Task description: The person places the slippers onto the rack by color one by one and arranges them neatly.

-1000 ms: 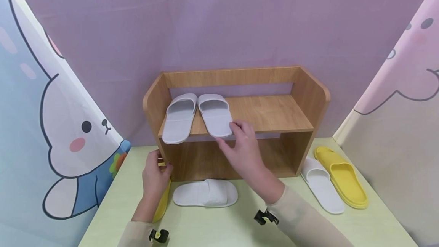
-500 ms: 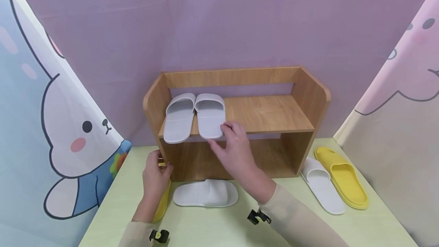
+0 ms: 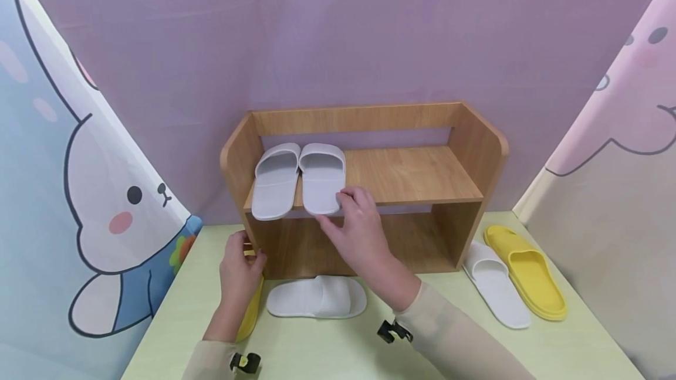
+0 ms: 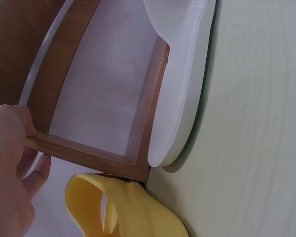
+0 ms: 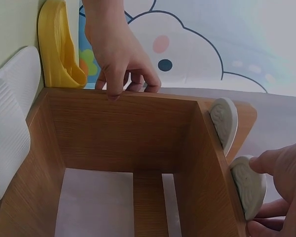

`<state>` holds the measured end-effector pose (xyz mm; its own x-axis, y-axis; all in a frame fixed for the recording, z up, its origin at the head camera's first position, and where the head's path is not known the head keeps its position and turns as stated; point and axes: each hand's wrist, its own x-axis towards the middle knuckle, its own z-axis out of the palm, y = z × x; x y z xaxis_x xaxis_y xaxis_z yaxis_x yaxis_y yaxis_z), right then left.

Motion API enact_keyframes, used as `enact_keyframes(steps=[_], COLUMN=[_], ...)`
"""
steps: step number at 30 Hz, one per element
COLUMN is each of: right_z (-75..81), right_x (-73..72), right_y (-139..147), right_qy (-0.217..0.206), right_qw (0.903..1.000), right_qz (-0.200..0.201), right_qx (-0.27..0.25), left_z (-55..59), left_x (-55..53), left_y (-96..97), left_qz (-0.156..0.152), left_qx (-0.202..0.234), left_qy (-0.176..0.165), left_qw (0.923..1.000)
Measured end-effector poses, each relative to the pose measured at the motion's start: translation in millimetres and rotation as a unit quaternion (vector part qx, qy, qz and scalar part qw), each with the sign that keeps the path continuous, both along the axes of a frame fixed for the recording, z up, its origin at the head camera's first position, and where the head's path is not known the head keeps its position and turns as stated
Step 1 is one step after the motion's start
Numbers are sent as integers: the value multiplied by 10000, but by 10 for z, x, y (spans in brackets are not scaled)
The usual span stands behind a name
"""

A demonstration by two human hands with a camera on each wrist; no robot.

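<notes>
On the top shelf of a wooden shoe rack [image 3: 412, 175], two pale grey slippers stand side by side at the left, heels jutting past the front edge. My right hand [image 3: 361, 230] pinches the heel of the right-hand grey slipper [image 3: 323, 183], thumb below and fingers at its side. The other grey slipper [image 3: 276, 186] sits close by at its left. My left hand [image 3: 237, 268] grips the front edge of the rack's left side panel; in the left wrist view its thumb and fingers [image 4: 37, 175] wrap that board. Beneath that hand lies a yellow slipper [image 4: 133, 207], partly hidden in the head view.
A white slipper [image 3: 296, 298] lies sideways on the pale green table [image 3: 327, 350], in front of the rack. Right of the rack are another white slipper [image 3: 499, 292] and a yellow slipper [image 3: 533, 280]. A purple cloth wall [image 3: 359, 34] stands behind.
My right hand has moved the right-hand grey slipper leftward and straightened it beside the other one, mostly in the first half second. The left hand stays on the side panel.
</notes>
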<state>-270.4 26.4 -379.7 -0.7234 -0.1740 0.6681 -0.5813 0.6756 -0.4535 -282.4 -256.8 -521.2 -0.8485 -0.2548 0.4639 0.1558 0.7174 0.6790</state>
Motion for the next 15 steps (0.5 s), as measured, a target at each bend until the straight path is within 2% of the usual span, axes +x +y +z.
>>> enact_keyframes(steps=[8, 15], right_z=[-11, 9], right_x=[-15, -15], right_y=[-20, -30], right_qy=[211, 225], right_qw=[9997, 9996], right_qz=[-78, -91], right_qx=[135, 152], left_z=[-3, 4], left_x=[2, 3], left_y=[-1, -1], left_qz=[-16, -36], left_qx=[12, 6], left_qy=[-19, 19], left_qw=[10000, 10000])
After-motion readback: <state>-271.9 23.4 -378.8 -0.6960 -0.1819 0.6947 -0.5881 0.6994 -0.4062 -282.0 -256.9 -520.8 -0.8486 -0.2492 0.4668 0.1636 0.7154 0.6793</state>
